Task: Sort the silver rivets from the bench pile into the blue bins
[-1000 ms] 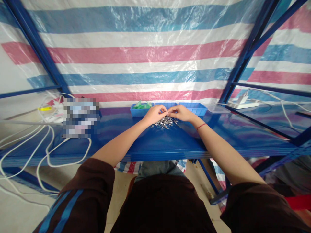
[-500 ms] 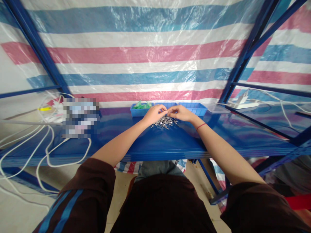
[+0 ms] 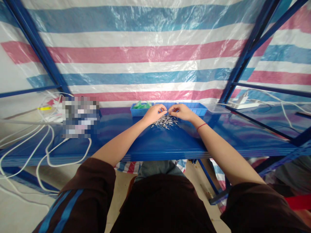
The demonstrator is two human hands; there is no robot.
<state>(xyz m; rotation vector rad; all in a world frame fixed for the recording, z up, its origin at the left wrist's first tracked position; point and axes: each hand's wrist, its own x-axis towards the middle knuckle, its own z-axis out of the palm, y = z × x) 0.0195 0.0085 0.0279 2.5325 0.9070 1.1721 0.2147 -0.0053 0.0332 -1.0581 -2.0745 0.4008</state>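
Observation:
A pile of small, thin silvery metal pieces (image 3: 165,122), possibly rivets or screws, lies on the blue table. Just above it are my left hand (image 3: 155,114) and my right hand (image 3: 181,112), fingertips facing each other with a small gap between. My left thumb and index finger are pinched together at a tiny item too small to name. The right fingers also curl into a pinch, and what they hold cannot be made out. Behind my hands stand a blue bin with green pieces (image 3: 143,105) and another blue bin (image 3: 196,109) on the right.
The blue table (image 3: 167,145) has blue metal uprights on both sides. A clear plastic tray (image 3: 218,108) and a white power strip (image 3: 244,103) are at the right. White cables (image 3: 50,145) run across the left end. Striped plastic sheeting (image 3: 141,55) hangs behind.
My right hand has shifted slightly right, away from my left, so a small gap now shows between the fingertips. My left hand has barely moved. The pile looks the same.

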